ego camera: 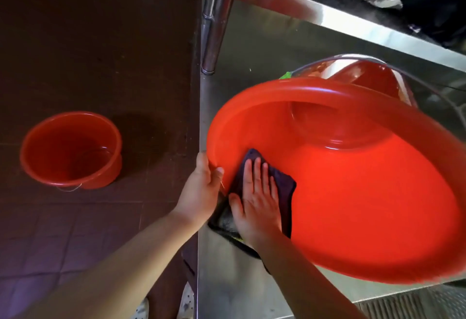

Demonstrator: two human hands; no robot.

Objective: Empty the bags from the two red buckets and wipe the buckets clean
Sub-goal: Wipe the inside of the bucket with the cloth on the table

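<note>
Nearest, two bare forearms reach up from the bottom edge. The right hand [259, 202] lies flat with its fingers [257, 170] straight and spread, pressing a dark cloth [283, 190] against the inner wall of a big red bucket [353, 205]. It grips nothing; the palm and fingers simply push the cloth onto the plastic. One end of the cloth hangs out over the bucket's near rim.

Just beside it, the left hand [201, 190] holds the bucket's left rim, with the thumb hooked over the edge to the inside and the other fingers curled round the outside.

The bucket is tilted toward the viewer, mouth open to the camera, on a steel table [252, 66]. No bag shows inside it.

To the left, well apart on the dark tiled floor [88, 41], a smaller red bucket [70, 149] stands upright with a thin wire handle hanging at its near side. Its inside looks wet or glossy.

Behind the big bucket, a red pail [365, 76] with a wire handle lies partly hidden on the table. Farther back, a table leg [214, 21] rises at the edge.
</note>
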